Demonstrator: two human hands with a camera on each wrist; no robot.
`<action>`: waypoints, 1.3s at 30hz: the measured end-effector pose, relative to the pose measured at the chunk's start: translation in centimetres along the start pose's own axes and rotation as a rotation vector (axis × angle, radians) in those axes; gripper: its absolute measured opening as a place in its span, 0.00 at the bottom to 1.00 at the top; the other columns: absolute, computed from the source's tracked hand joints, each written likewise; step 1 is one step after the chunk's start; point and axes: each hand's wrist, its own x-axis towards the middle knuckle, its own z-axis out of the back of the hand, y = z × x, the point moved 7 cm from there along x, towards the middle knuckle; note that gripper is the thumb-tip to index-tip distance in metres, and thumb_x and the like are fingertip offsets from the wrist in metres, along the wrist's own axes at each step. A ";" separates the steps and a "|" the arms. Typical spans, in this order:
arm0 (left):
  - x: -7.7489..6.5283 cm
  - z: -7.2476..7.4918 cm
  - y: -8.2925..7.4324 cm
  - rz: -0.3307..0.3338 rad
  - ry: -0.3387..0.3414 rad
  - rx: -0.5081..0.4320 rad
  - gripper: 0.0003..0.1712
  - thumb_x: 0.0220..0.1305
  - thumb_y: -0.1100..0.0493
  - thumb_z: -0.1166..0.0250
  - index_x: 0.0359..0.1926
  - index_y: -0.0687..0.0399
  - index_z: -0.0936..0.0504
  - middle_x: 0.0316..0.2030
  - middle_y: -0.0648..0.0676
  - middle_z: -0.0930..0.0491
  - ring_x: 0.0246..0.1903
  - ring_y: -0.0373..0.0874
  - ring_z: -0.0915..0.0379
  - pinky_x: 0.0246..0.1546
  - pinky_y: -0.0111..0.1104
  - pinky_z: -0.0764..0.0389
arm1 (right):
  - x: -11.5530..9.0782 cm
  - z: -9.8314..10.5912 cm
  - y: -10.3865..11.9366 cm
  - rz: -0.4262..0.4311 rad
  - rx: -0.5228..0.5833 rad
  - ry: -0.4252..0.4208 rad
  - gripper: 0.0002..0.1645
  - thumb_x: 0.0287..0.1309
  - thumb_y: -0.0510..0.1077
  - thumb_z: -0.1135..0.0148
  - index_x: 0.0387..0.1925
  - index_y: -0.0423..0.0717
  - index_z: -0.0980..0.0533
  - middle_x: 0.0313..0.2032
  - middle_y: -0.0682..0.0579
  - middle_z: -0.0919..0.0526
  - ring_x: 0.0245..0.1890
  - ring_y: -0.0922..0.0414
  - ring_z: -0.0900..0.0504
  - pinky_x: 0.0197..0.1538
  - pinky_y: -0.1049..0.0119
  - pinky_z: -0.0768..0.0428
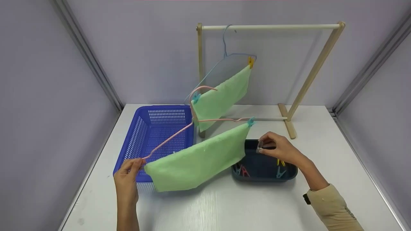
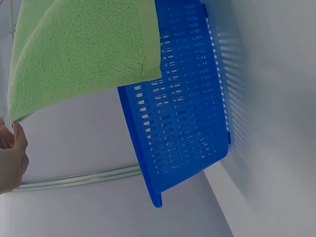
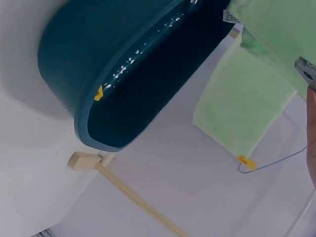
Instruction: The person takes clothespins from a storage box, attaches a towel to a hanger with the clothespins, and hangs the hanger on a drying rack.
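Note:
My left hand [image 1: 126, 179] pinches the left end of a pink hanger [image 1: 171, 137] at the upper corner of a green towel [image 1: 200, 160]. A teal clothespin [image 1: 250, 122] fastens the towel's other upper corner to the hanger's right arm. In my right hand [image 1: 284, 150], between thumb and fingers, is a grey clothespin [image 3: 306, 71], held above a dark teal tub [image 1: 257, 163]. Inside the tub lie several clothespins, among them a red clothespin [image 1: 245, 171] and a yellow one. The left wrist view shows the left fingertips right at the towel's corner.
Behind, a wooden rack [image 1: 313, 72] carries a blue hanger [image 1: 224, 41] with a second green towel [image 1: 224, 94], held by a yellow clothespin [image 1: 251, 62] and a teal one. A blue perforated basket [image 1: 128, 144] stands at the left, partly behind the front towel. Walls enclose the white table [image 1: 208, 211].

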 end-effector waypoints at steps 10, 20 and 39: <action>0.1 0.1 0.2 0.008 -0.006 -0.007 0.13 0.63 0.65 0.42 0.32 0.77 0.22 0.28 0.54 0.25 0.33 0.44 0.30 0.37 0.26 0.26 | -0.1 -0.3 5.3 0.118 0.006 -0.015 0.18 0.51 0.28 0.38 0.46 0.32 0.30 0.41 0.37 0.26 0.41 0.43 0.23 0.43 0.54 0.24; 0.1 0.0 0.1 0.015 -0.006 0.010 0.13 0.63 0.65 0.41 0.33 0.77 0.22 0.28 0.54 0.25 0.34 0.45 0.31 0.37 0.27 0.26 | 0.1 -1.3 7.2 0.163 0.012 -0.035 0.19 0.52 0.31 0.37 0.47 0.33 0.30 0.41 0.38 0.26 0.42 0.44 0.24 0.44 0.56 0.24; 0.1 0.0 0.3 0.018 -0.009 -0.005 0.13 0.63 0.65 0.41 0.33 0.78 0.22 0.28 0.54 0.26 0.34 0.46 0.32 0.36 0.27 0.27 | 0.0 -3.5 9.1 0.181 0.029 0.015 0.20 0.53 0.33 0.37 0.49 0.35 0.30 0.43 0.42 0.26 0.44 0.48 0.23 0.46 0.57 0.25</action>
